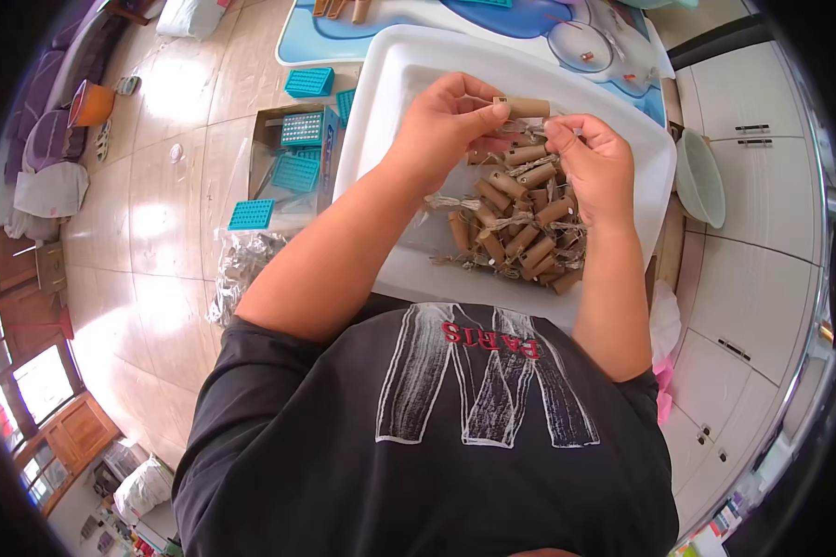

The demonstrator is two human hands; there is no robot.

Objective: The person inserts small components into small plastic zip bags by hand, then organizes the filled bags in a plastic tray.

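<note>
Over the heap, my left hand is closed on a small brown tube, held between thumb and fingers. The tube looks like cardboard and lies nearly level. Close to its right end, my right hand makes a pinch. Pale thin strands show by those fingertips, but what exactly they grip is too small to make out. Below both hands, a pile of similar brown tubes with pale stringy bundles among them sits in a large white plastic tub.
Left of the tub is an open box with teal perforated blocks. A teal block and silvery packets in clear plastic lie nearer me. A blue-and-white table stands beyond; a pale green basin leans by white cabinets.
</note>
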